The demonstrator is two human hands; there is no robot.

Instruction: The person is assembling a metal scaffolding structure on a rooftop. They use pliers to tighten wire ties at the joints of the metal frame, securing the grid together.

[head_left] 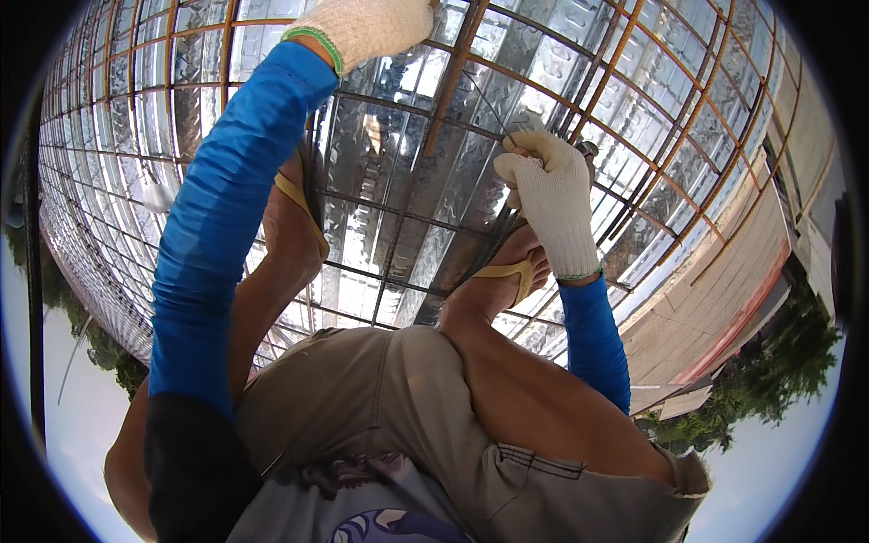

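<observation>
Right hand point(554, 197) (white knit glove) curls closed, pinching a thin wire point(490, 109) that runs up-left from its fingertips; rusty rebar grid point(454, 81) beside it. Left hand point(376, 32), farther up-left: fingers cropped, grip cannot be told.

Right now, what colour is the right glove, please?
Off-white; the right glove shows best in the head view.

Bright daylight fills the view, and the silvery ribbed metal decking point(362, 127) throws back patchy white glare around a darker, shaded middle. The fisheye lens bows the rust-brown steel bar grid point(457, 68) toward a black, blue-fringed rim, where the pale blue sky point(81, 452) glows.
</observation>
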